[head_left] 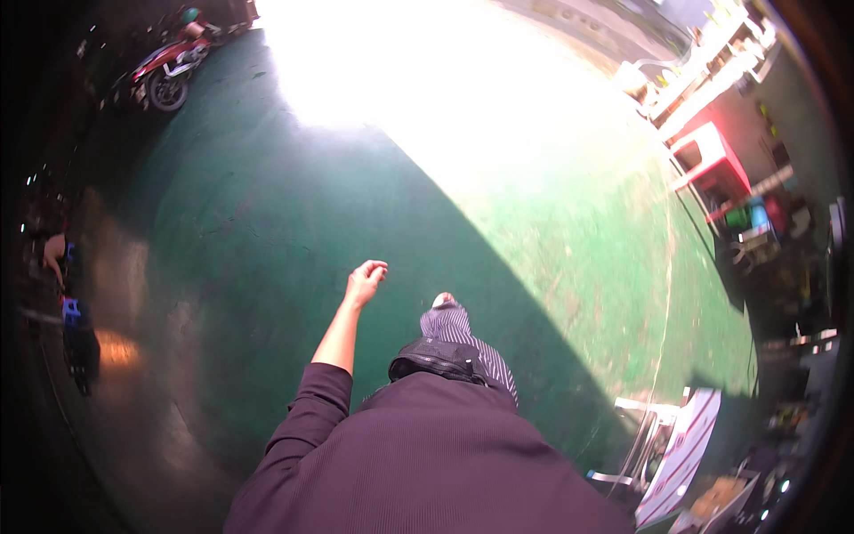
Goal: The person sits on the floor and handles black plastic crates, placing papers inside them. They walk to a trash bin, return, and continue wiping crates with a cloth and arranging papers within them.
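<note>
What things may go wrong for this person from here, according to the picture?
First, glare washes out part of the floor ahead, so an obstacle there might be missed.
Second, pale bars stick out beside the red-striped panel at lower right; a step that way might catch them.
Third, the left hand is near no support, so a stumble could be hard to stop.

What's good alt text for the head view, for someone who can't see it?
A person's left hand, loosely curled, is held out over a green floor split between shade and sunlight; the right hand is out of view. Lower in view are a dark top, black waist bag and striped trousers. A red motorbike stands at upper left.
</note>
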`<action>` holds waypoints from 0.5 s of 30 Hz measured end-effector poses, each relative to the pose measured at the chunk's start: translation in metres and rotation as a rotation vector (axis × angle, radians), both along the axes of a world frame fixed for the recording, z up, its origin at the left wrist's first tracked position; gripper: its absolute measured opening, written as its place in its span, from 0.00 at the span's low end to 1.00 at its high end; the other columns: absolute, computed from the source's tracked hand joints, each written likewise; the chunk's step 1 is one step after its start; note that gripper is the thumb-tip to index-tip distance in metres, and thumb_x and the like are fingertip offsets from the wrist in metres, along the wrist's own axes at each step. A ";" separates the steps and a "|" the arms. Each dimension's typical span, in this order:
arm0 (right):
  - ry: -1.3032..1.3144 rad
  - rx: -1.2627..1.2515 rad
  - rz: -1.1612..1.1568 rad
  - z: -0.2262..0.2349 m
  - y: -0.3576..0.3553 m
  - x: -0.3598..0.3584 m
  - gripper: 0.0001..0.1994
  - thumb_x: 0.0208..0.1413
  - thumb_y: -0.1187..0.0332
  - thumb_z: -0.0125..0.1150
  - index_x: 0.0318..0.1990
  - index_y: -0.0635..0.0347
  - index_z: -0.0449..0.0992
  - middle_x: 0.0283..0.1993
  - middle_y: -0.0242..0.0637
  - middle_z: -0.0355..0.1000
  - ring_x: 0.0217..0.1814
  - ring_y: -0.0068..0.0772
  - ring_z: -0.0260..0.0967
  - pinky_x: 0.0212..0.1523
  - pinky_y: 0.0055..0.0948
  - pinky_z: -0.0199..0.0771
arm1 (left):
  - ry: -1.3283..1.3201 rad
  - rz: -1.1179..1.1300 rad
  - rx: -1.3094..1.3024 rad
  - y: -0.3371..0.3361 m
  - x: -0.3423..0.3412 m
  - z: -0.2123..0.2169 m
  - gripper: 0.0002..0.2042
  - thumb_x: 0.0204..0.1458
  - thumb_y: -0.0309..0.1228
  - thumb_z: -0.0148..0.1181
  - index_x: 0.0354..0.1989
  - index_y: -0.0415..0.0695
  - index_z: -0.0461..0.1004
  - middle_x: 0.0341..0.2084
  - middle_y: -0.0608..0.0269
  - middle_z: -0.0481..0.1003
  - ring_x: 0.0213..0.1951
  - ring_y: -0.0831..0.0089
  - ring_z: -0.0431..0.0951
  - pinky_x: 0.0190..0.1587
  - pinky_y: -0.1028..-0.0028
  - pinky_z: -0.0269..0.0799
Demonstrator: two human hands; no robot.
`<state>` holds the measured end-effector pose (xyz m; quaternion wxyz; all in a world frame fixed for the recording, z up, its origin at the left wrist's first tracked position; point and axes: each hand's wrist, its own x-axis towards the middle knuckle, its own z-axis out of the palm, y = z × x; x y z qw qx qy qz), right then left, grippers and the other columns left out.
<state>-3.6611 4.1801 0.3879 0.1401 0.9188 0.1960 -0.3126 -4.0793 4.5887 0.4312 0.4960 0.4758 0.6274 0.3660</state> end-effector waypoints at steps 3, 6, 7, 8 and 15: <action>0.125 0.363 0.126 -0.034 0.225 0.045 0.09 0.47 0.64 0.54 0.29 0.62 0.71 0.33 0.50 0.71 0.38 0.50 0.69 0.38 0.43 0.68 | 0.184 -0.128 -0.250 0.072 -0.005 -0.056 0.12 0.50 0.34 0.53 0.41 0.45 0.74 0.29 0.64 0.76 0.32 0.77 0.75 0.38 0.75 0.70; 0.236 0.847 0.463 -0.075 0.517 0.092 0.05 0.49 0.71 0.56 0.26 0.62 0.68 0.21 0.38 0.70 0.21 0.28 0.68 0.23 0.28 0.68 | 0.475 -0.271 -0.459 0.096 -0.045 -0.047 0.14 0.48 0.38 0.53 0.42 0.48 0.75 0.34 0.59 0.77 0.36 0.72 0.77 0.42 0.73 0.71; 0.449 0.862 0.436 -0.039 0.641 0.057 0.04 0.49 0.73 0.55 0.27 0.63 0.68 0.21 0.37 0.70 0.21 0.26 0.68 0.23 0.26 0.69 | 0.397 -0.046 -0.626 0.091 -0.074 -0.072 0.13 0.48 0.37 0.53 0.41 0.49 0.75 0.33 0.63 0.77 0.32 0.74 0.77 0.35 0.73 0.72; 0.501 0.916 0.499 -0.011 0.742 0.053 0.04 0.49 0.74 0.55 0.27 0.63 0.68 0.20 0.36 0.70 0.21 0.24 0.67 0.23 0.25 0.69 | 0.242 0.202 -0.758 0.105 -0.090 -0.075 0.11 0.52 0.37 0.52 0.39 0.48 0.74 0.32 0.67 0.76 0.30 0.78 0.75 0.26 0.74 0.70; 0.688 1.177 0.641 0.092 1.175 -0.069 0.04 0.45 0.73 0.57 0.25 0.61 0.69 0.17 0.31 0.66 0.18 0.20 0.63 0.22 0.22 0.65 | 0.212 0.508 -1.369 0.222 -0.193 -0.114 0.06 0.48 0.29 0.48 0.26 0.44 0.71 0.15 0.65 0.69 0.14 0.73 0.67 0.15 0.69 0.62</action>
